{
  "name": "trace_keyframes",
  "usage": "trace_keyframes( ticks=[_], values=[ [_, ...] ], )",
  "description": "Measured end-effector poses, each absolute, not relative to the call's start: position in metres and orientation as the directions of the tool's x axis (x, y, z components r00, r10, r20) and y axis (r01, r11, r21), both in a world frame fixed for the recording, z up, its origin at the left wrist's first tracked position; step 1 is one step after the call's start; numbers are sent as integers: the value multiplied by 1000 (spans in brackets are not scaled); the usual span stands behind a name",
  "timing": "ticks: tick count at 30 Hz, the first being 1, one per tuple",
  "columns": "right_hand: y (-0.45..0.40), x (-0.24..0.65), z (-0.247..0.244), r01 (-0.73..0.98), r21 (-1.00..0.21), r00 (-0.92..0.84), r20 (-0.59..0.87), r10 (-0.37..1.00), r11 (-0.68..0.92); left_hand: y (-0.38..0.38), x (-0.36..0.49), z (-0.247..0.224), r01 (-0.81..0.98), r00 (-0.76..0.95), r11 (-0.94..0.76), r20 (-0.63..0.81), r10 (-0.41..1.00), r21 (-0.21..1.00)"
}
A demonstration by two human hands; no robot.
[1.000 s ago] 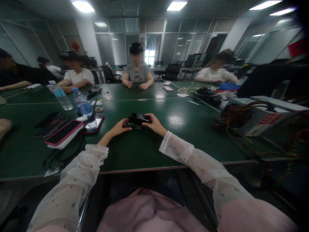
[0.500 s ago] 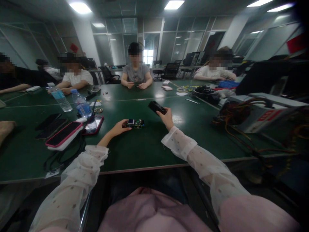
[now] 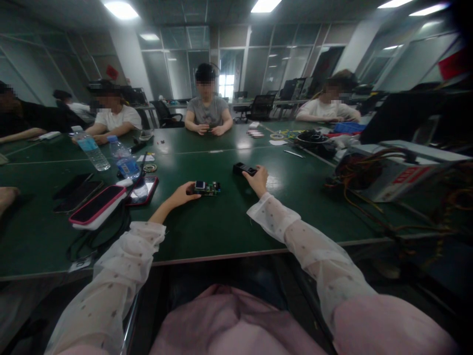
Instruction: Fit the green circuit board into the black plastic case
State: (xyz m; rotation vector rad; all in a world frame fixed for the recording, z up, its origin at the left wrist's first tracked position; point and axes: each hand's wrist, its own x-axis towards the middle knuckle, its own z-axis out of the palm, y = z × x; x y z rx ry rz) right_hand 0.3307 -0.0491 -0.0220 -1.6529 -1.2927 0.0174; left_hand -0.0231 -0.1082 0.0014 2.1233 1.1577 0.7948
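Observation:
My left hand point(image 3: 184, 193) grips the left end of a small green circuit board point(image 3: 211, 188) that carries a little screen, just above or on the green table point(image 3: 218, 231). The fingers are closed round that end and hide part of it. To the right, my right hand point(image 3: 259, 180) is closed on the near right end of a black plastic case point(image 3: 242, 168). The case lies low at the table top, roughly level; whether it touches the surface I cannot tell. A gap of bare table separates the board from the case.
Left of me lie a phone in a pink-edged case point(image 3: 98, 204), a tablet-like device point(image 3: 143, 191) and dark phones point(image 3: 79, 195). Two water bottles point(image 3: 125, 160) stand behind them. A metal power supply box point(image 3: 402, 172) with cables sits at right. Several people sit around the table.
My right hand has lowered the black case slightly and shifted it right, turning it flatter. My left hand and the circuit board have stayed nearly still.

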Motion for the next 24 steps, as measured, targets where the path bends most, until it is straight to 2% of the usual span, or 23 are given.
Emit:
trace_keyframes(
  ticks=[10,16,19,22,24],
  values=[
    [-56,323,-16,627,-773,472,478,741,99,-109,-23,1,521,432,-447,227,873,727],
    [-55,323,-19,641,-762,453,478,753,98,-110,-21,-1,540,406,-453,252,878,709],
    [-54,324,-20,663,-743,421,470,776,90,-106,-22,-5,485,396,-444,263,880,753],
    [-54,325,-21,690,-720,401,462,791,71,-100,-23,-8,416,337,-397,267,903,818],
    [-53,326,-21,706,-705,388,468,794,70,-98,-25,-7,442,241,-386,307,921,810]
  ],
)
